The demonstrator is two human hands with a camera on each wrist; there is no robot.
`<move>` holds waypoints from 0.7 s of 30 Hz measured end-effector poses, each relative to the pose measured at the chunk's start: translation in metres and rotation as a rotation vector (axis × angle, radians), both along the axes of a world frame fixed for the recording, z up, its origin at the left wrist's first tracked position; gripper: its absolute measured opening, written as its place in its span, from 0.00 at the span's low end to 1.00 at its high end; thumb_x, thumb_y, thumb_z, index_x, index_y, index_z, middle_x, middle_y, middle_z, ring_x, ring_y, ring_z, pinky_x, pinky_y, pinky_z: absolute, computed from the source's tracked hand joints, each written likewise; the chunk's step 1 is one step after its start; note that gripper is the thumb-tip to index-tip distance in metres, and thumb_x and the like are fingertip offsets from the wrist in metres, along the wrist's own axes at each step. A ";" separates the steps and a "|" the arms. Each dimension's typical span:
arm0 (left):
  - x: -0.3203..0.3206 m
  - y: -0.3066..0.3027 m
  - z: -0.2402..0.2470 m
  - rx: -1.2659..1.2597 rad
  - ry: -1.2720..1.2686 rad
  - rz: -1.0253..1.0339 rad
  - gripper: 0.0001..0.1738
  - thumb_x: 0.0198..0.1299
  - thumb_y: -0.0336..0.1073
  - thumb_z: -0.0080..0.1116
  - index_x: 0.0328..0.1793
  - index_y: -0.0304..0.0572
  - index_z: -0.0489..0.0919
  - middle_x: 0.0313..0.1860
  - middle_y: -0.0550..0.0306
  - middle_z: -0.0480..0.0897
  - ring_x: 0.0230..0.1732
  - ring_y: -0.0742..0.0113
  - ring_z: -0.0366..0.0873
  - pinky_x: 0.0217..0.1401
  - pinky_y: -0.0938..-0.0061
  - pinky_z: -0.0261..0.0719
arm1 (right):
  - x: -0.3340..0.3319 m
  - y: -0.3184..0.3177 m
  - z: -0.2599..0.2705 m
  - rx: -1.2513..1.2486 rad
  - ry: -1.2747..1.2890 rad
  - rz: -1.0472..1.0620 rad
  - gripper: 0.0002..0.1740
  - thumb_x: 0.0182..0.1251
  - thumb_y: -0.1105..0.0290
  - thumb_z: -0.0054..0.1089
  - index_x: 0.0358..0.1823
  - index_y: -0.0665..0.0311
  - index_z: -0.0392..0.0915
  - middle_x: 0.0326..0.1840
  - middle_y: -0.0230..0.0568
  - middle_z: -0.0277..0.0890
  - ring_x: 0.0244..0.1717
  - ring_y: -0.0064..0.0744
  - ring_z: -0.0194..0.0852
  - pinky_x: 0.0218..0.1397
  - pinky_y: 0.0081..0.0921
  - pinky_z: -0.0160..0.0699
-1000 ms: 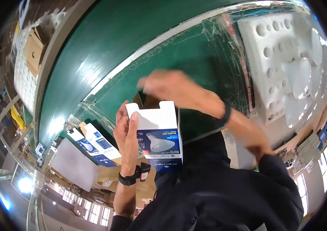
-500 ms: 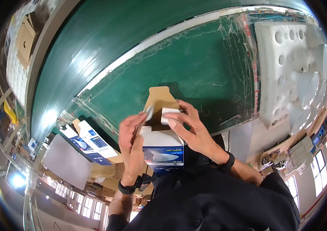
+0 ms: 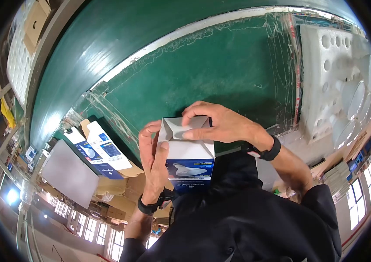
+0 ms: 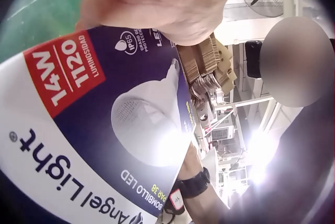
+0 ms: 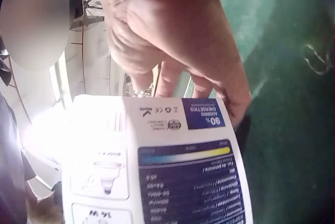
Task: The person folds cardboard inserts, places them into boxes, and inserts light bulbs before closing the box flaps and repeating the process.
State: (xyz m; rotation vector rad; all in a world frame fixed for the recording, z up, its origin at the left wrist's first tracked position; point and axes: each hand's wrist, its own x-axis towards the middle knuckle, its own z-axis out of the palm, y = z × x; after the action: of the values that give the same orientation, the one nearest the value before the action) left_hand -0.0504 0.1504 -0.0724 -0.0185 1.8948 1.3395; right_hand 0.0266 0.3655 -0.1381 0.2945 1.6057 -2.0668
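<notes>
A blue and white bulb box (image 3: 190,170) stands upright near the body, its top edge facing the far side. My left hand (image 3: 152,159) grips the box's left side, thumb on the near face. White flaps (image 3: 179,131) lie folded inward across the top. Over them, my right hand (image 3: 229,124) has its thumb and bent fingers on a flap at the top right. In the left wrist view, the left hand (image 4: 157,4) covers the edge of the printed box (image 4: 104,77). The right wrist view shows the right hand (image 5: 178,30) at the box's (image 5: 183,156) top edge.
Flattened printed cartons (image 3: 107,150) lie at the left, beside a pale sheet (image 3: 70,179). White foam trays (image 3: 321,78) with holes and bulbs (image 3: 353,100) stand at the right. A green surface (image 3: 203,61) spreads beyond the hands.
The brown-lined flap that stood up at the far side is no longer visible, and white flaps now cover the top. My right hand has come from above the box onto its top.
</notes>
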 end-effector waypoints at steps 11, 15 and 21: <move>0.005 -0.010 0.006 0.011 -0.093 -0.091 0.41 0.61 0.35 0.49 0.84 0.33 0.59 0.84 0.42 0.60 0.85 0.53 0.53 0.86 0.62 0.46 | -0.019 -0.012 -0.002 0.161 0.015 0.322 0.48 0.62 0.57 0.72 0.80 0.67 0.60 0.68 0.62 0.74 0.68 0.57 0.74 0.70 0.42 0.73; 0.005 -0.013 0.007 0.036 -0.123 -0.137 0.45 0.60 0.36 0.50 0.86 0.34 0.56 0.85 0.42 0.58 0.86 0.53 0.52 0.86 0.62 0.45 | -0.018 -0.018 0.001 0.217 -0.003 0.328 0.49 0.60 0.59 0.73 0.79 0.68 0.60 0.68 0.62 0.74 0.67 0.58 0.74 0.69 0.43 0.74; 0.009 -0.009 0.023 0.029 -0.244 -0.075 0.47 0.59 0.29 0.50 0.87 0.38 0.51 0.86 0.40 0.51 0.85 0.51 0.52 0.84 0.58 0.51 | -0.012 -0.015 0.010 0.275 0.017 0.380 0.48 0.59 0.60 0.74 0.78 0.68 0.62 0.68 0.62 0.74 0.66 0.60 0.75 0.69 0.46 0.74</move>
State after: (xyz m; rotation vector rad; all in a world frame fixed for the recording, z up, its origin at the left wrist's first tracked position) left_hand -0.0414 0.1418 -0.0495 -0.0915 1.6555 1.2536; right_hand 0.0141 0.3505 -0.1277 0.0565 1.7976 -1.5718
